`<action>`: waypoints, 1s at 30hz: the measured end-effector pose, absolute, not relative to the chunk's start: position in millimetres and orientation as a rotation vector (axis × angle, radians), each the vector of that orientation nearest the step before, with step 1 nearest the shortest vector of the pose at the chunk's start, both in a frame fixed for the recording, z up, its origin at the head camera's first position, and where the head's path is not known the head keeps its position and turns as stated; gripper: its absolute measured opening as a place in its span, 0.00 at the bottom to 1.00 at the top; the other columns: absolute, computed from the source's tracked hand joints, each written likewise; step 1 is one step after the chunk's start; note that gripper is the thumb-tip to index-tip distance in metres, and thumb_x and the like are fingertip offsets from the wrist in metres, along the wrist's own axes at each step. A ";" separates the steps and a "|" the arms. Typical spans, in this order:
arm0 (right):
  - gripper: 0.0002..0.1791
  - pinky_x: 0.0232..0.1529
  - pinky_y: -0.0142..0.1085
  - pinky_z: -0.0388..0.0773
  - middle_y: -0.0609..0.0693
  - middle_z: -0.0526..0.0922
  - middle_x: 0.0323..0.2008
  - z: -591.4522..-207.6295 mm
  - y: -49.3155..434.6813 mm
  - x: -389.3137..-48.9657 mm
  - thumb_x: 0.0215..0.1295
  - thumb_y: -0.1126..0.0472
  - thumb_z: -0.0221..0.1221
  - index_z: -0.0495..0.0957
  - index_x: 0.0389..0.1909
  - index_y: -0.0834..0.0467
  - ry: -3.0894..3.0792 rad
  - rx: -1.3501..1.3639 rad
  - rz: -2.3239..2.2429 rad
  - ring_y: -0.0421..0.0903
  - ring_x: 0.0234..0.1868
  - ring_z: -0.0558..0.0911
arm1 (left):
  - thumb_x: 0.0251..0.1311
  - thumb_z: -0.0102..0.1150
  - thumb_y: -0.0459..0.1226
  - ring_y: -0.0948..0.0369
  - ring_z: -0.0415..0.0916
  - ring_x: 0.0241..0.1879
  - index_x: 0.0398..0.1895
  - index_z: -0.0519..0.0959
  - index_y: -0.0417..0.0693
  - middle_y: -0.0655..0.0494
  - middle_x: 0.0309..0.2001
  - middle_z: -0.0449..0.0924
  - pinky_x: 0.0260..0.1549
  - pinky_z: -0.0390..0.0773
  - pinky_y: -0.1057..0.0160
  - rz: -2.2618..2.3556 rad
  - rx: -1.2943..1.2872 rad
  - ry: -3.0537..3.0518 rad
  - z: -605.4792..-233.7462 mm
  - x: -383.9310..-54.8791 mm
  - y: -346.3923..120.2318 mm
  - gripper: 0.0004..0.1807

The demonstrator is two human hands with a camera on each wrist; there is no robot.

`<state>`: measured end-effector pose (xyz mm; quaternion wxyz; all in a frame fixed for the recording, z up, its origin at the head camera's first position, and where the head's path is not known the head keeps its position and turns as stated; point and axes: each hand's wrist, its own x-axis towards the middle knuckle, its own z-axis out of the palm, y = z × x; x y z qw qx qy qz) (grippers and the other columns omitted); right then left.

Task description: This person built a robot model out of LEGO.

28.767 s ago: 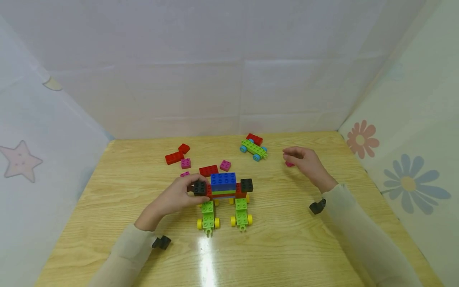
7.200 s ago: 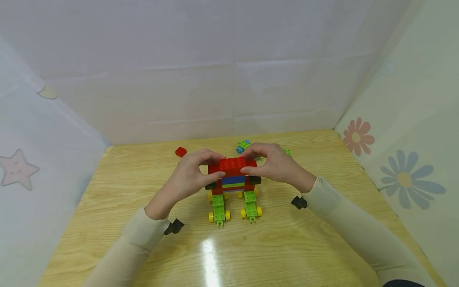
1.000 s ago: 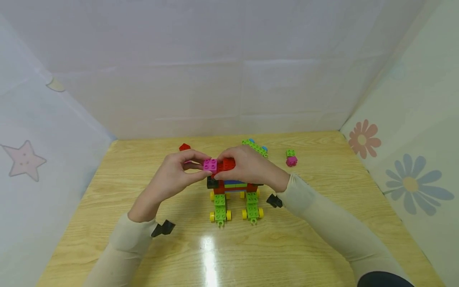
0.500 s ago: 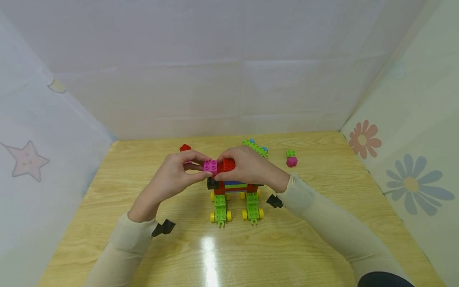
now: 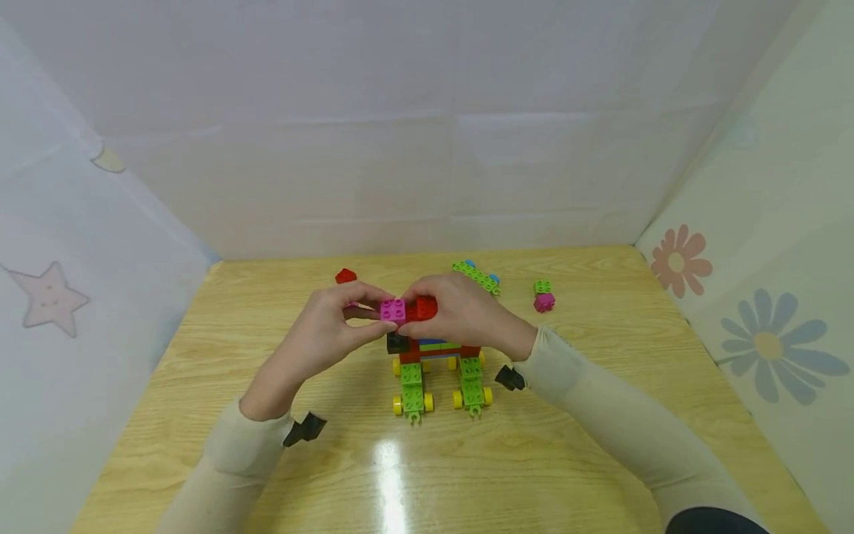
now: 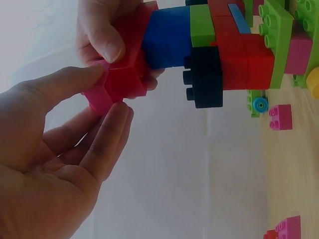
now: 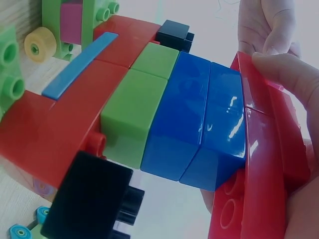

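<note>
A figure of toy building bricks stands on two green wheeled bases [image 5: 411, 380] with yellow wheels. Blue bricks [image 7: 194, 114] form its middle, a black brick [image 5: 397, 342] juts out at each side, and red bricks [image 5: 425, 308] make up the top. My left hand [image 5: 313, 337] pinches a pink brick [image 5: 392, 310] between thumb and fingers, right at the left end of the red top. In the left wrist view the pink brick sits against the red one. My right hand [image 5: 470, 311] grips the red bricks from the right, its thumb on the near face.
Behind the figure lie a red brick [image 5: 345, 276] at left and a green base with blue wheels [image 5: 477, 277]. Farther right are a small green brick [image 5: 543, 286] and a pink brick [image 5: 544, 302]. Fabric walls rise behind the wooden table [image 5: 534, 445].
Earlier, the figure ended at blue bricks; then both hands held a red brick on top. The pink brick came into my left hand afterwards. Over the last second the hands have barely moved.
</note>
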<state>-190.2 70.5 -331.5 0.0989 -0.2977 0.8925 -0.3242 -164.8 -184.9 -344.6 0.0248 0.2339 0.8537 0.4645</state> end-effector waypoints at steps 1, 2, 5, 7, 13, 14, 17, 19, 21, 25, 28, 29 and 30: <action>0.23 0.41 0.34 0.85 0.44 0.93 0.47 -331.7 70.1 -190.2 0.70 0.44 0.77 0.89 0.59 0.51 2.642 -0.882 -0.957 0.41 0.40 0.85 | 0.68 0.79 0.34 0.53 0.94 0.52 0.58 0.90 0.47 0.51 0.56 0.92 0.51 0.92 0.63 1.430 0.723 2.642 -344.6 -164.8 -186.0 0.17; 0.23 0.41 0.34 0.85 0.44 0.93 0.47 -332.0 69.6 -190.2 0.70 0.44 0.77 0.89 0.59 0.51 2.643 -0.882 -0.954 0.41 0.40 0.85 | 0.68 0.79 0.34 0.52 0.93 0.53 0.59 0.90 0.47 0.51 0.56 0.92 0.52 0.92 0.63 1.423 0.721 2.641 -344.6 -164.9 -187.3 0.17; 0.23 0.41 0.35 0.85 0.44 0.93 0.47 -332.5 69.0 -190.2 0.70 0.44 0.77 0.89 0.59 0.52 2.646 -0.883 -0.944 0.41 0.40 0.85 | 0.69 0.79 0.37 0.51 0.93 0.53 0.60 0.89 0.49 0.53 0.57 0.91 0.53 0.93 0.57 1.388 0.702 2.642 -344.8 -165.5 -191.7 0.19; 0.23 0.41 0.35 0.85 0.44 0.93 0.48 -332.8 69.2 -190.3 0.71 0.44 0.76 0.89 0.59 0.52 2.647 -0.881 -0.937 0.42 0.40 0.85 | 0.69 0.79 0.40 0.51 0.93 0.55 0.62 0.89 0.51 0.54 0.58 0.91 0.55 0.93 0.52 1.351 0.680 2.644 -346.2 -166.5 -195.4 0.20; 0.24 0.42 0.34 0.85 0.46 0.93 0.50 -333.0 68.4 -193.1 0.71 0.45 0.76 0.89 0.60 0.53 2.654 -0.860 -0.918 0.44 0.41 0.85 | 0.71 0.78 0.46 0.48 0.89 0.58 0.64 0.88 0.55 0.52 0.61 0.90 0.57 0.90 0.48 1.252 0.591 2.679 -357.1 -176.3 -212.1 0.22; 0.24 0.42 0.34 0.85 0.47 0.93 0.50 -332.9 68.3 -193.5 0.71 0.45 0.76 0.89 0.60 0.53 2.658 -0.857 -0.910 0.44 0.41 0.85 | 0.71 0.77 0.46 0.48 0.89 0.59 0.64 0.88 0.55 0.51 0.62 0.90 0.57 0.90 0.49 1.253 0.573 2.683 -359.7 -179.0 -215.2 0.21; 0.25 0.42 0.34 0.85 0.47 0.93 0.50 -332.3 68.4 -194.3 0.71 0.44 0.76 0.89 0.60 0.53 2.662 -0.849 -0.898 0.44 0.41 0.85 | 0.73 0.76 0.46 0.50 0.89 0.58 0.64 0.88 0.54 0.52 0.63 0.90 0.55 0.90 0.53 1.262 0.509 2.698 -369.0 -188.1 -225.5 0.20; 0.25 0.41 0.34 0.85 0.47 0.93 0.51 -331.6 68.6 -194.6 0.71 0.44 0.76 0.88 0.61 0.53 2.656 -0.844 -0.897 0.44 0.41 0.85 | 0.74 0.75 0.46 0.49 0.90 0.59 0.64 0.88 0.53 0.50 0.63 0.90 0.55 0.91 0.54 1.267 0.460 2.709 -376.1 -194.3 -232.9 0.20; 0.25 0.41 0.35 0.85 0.47 0.93 0.51 -330.8 68.4 -194.9 0.71 0.44 0.76 0.88 0.61 0.53 2.656 -0.842 -0.892 0.44 0.42 0.85 | 0.75 0.74 0.46 0.49 0.90 0.58 0.64 0.88 0.52 0.49 0.62 0.90 0.55 0.91 0.52 1.269 0.409 2.720 -383.2 -200.4 -240.0 0.19; 0.26 0.42 0.35 0.85 0.47 0.92 0.52 -330.5 67.9 -197.1 0.71 0.44 0.76 0.88 0.62 0.53 2.659 -0.839 -0.884 0.45 0.43 0.84 | 0.76 0.73 0.47 0.46 0.91 0.58 0.64 0.87 0.50 0.47 0.61 0.90 0.60 0.90 0.44 1.274 0.327 2.721 -395.9 -211.7 -251.8 0.20; 0.26 0.42 0.35 0.85 0.48 0.92 0.52 -330.5 67.9 -199.5 0.71 0.44 0.76 0.88 0.63 0.54 2.652 -0.831 -0.894 0.45 0.43 0.85 | 0.76 0.73 0.48 0.45 0.90 0.60 0.66 0.86 0.49 0.46 0.63 0.89 0.63 0.88 0.41 1.276 0.274 2.704 -404.5 -220.0 -258.2 0.22; 0.26 0.41 0.35 0.85 0.48 0.92 0.52 -330.7 67.8 -200.4 0.72 0.44 0.75 0.88 0.63 0.54 2.651 -0.829 -0.898 0.45 0.42 0.85 | 0.76 0.72 0.47 0.44 0.89 0.61 0.66 0.86 0.49 0.45 0.63 0.89 0.63 0.88 0.40 1.272 0.259 2.705 -407.6 -223.1 -260.0 0.22; 0.26 0.41 0.35 0.85 0.48 0.92 0.52 -330.8 67.8 -201.1 0.72 0.45 0.75 0.88 0.63 0.54 2.648 -0.828 -0.906 0.45 0.42 0.85 | 0.77 0.72 0.47 0.44 0.88 0.62 0.67 0.86 0.48 0.44 0.64 0.89 0.64 0.88 0.40 1.260 0.248 2.712 -410.8 -226.4 -262.0 0.22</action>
